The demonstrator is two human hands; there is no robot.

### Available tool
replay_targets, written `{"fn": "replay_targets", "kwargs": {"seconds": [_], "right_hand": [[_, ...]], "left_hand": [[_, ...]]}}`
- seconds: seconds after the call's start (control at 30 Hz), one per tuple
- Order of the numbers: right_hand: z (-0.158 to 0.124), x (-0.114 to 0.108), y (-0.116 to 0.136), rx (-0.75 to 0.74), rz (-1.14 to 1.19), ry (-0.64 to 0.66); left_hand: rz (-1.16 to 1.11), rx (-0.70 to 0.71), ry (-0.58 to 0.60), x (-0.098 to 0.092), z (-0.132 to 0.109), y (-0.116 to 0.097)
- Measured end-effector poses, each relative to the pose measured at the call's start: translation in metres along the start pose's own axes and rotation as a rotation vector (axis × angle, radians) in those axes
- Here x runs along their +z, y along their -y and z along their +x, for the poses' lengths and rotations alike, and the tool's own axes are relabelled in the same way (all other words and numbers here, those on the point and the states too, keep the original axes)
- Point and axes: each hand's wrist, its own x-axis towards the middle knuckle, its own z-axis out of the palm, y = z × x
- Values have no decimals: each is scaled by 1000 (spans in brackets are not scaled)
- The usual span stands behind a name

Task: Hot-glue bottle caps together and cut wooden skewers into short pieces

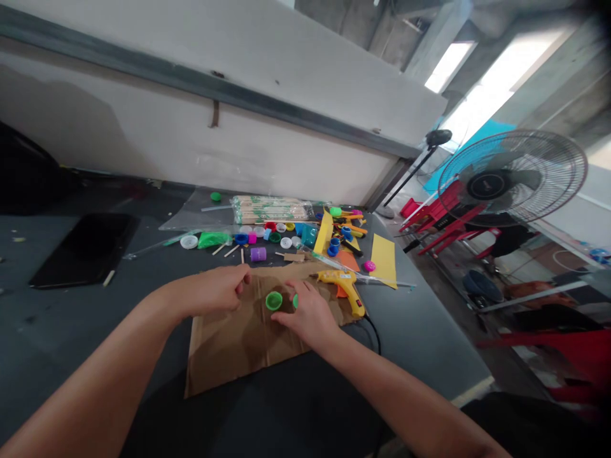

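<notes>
A sheet of brown cardboard (238,346) lies on the dark grey table (71,318) in front of me. A green bottle cap (273,301) sits open side up on it, between my hands. My left hand (217,289) rests on the cardboard's far left edge with its fingers curled together; what they hold, if anything, is hidden. My right hand (308,312) lies on the cardboard just right of the cap, its fingers closed on a second green cap (295,301) that shows only partly.
A yellow glue gun (344,284) with a black cord lies right of my right hand. Behind the cardboard are several coloured caps (258,254), wooden sticks, a pack of chopsticks (270,208) and yellow paper (384,259). A black tablet (86,248) lies left. A fan (513,177) stands at right.
</notes>
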Motion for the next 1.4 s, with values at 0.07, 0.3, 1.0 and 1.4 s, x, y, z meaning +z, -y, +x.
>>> {"fn": "replay_targets", "kwargs": {"seconds": [0.07,0.3,1.0,1.4], "right_hand": [[0,-1,-2,19,24,28],[0,-5,-3,91,152,60],[26,-7,44,-125,61,105],[51,20,52,-237,-103,100]], "left_hand": [[-28,-15,-9,-7,-3,3],[117,-125,-330,-35,-12,13],[-470,-230,-863,-61,-37,0],[-776,-204,-815,-70,-50,-4]]}}
